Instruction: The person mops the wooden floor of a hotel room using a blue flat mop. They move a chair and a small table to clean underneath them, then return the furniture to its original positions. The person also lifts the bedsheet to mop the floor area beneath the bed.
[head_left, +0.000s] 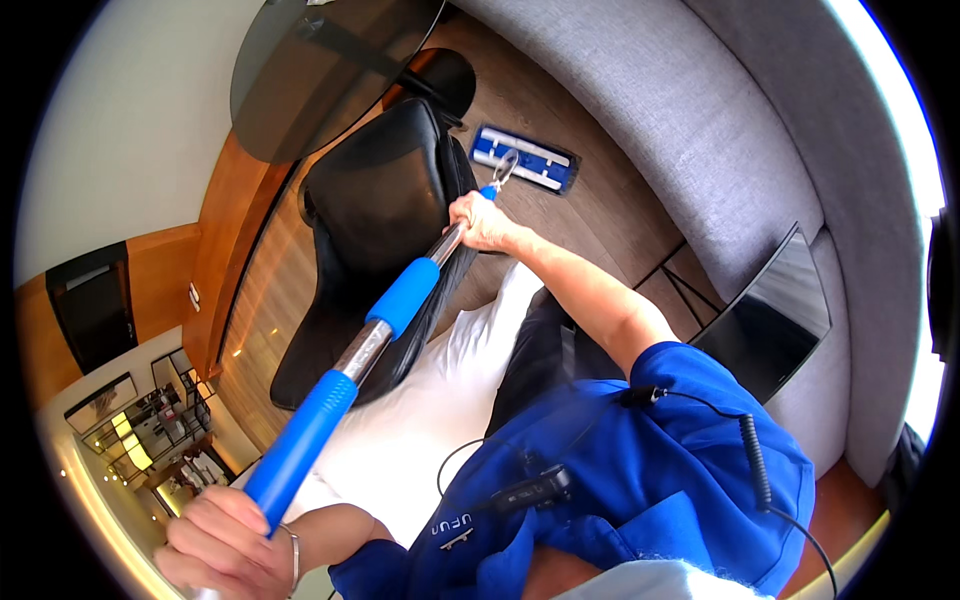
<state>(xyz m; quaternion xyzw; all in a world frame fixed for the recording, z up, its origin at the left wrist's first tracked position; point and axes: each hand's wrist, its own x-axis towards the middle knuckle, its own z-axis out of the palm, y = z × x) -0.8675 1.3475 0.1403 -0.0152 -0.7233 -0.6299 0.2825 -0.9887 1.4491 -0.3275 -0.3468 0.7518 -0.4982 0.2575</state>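
Observation:
My left hand (225, 544), with a bangle at its wrist, is closed around the upper end of a flat mop's pole (304, 442) at the lower left. The pole is shiny metal with blue grip sleeves. Farther down, my right hand (481, 221) grips it just above the blue joint. At the far end, the blue and white mop head (525, 159) lies flat on the wood-look floor (600, 202), between the black chair and the grey sofa. The mop head's underside is hidden.
A black padded chair (375, 187) stands left of the pole. Behind it is a round dark glass table (315, 75). A curved grey sofa (645, 82) runs along the right, beside a glossy black side table (772, 322). White cloth (412, 420) hangs before me.

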